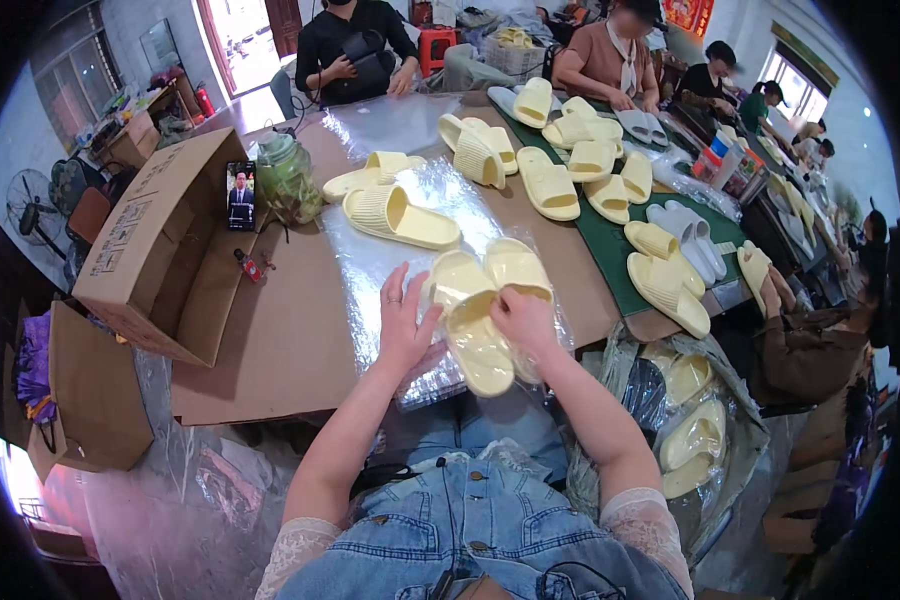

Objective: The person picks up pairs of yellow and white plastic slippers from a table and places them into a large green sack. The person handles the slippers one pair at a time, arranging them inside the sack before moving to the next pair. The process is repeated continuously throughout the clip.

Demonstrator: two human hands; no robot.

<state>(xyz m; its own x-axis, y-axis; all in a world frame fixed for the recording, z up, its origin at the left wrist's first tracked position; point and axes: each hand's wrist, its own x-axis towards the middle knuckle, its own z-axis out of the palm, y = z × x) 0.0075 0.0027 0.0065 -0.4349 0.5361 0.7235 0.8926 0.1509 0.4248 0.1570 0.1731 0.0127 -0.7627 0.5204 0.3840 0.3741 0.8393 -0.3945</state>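
A pair of pale yellow slide slippers (480,350) lies in a clear plastic bag in front of me, at the table's near edge. My right hand (526,322) is closed around the bagged pair, near its middle; its fingertips are partly hidden. Left of the pair, my left hand (407,322) is open, fingers stretched out and thumb apart. Whether its thumb touches the bag I cannot tell. Beneath both hands is a stack of shiny clear bags (355,265). Another yellow slipper pair (410,222) rests on the stack's far part.
Loose yellow slippers (550,185) crowd the right side, some over a green mat (605,250). At left stand a cardboard box (150,230), a phone (240,195) and a green jar (288,180). A sack (740,400) holds bagged slippers. Co-workers sit across and right.
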